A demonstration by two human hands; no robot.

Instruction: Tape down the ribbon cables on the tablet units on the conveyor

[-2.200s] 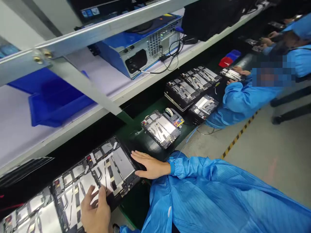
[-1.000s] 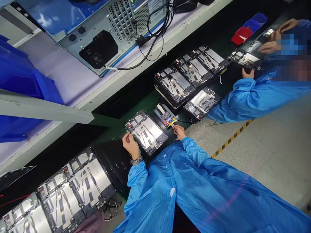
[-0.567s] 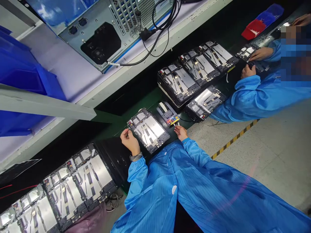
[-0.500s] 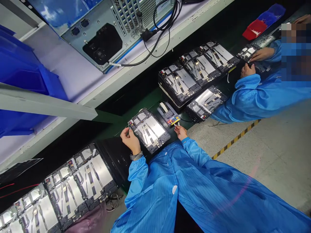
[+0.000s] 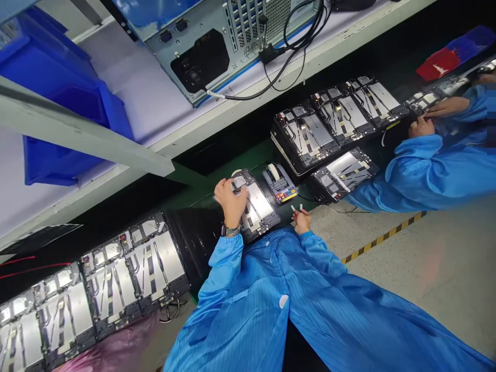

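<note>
An opened tablet (image 5: 260,204) lies on the green mat, its back off and its silver panels and ribbon cables showing. My left hand (image 5: 231,199), with a bracelet at the wrist, rests on its upper corner and hides part of it. My right hand (image 5: 301,222) sits just below the tablet's right edge, fingers pinched on small white strips (image 5: 296,207). Next to the tablet stands a tape dispenser on a small box with coloured keys (image 5: 279,183). Further opened tablets (image 5: 155,263) lie in a row to my left.
A co-worker's blue sleeve (image 5: 426,175) and hands (image 5: 445,108) work on a tablet at the right, beyond a stack of tablets (image 5: 306,137). Above the bench sit a computer case (image 5: 197,51) and a blue bin (image 5: 73,119). Yellow-black tape (image 5: 383,240) marks the floor.
My left hand has moved from the tablet's side edge up onto its corner. My right hand stays near the tablet's lower right. The whole view has shifted as my head turned.
</note>
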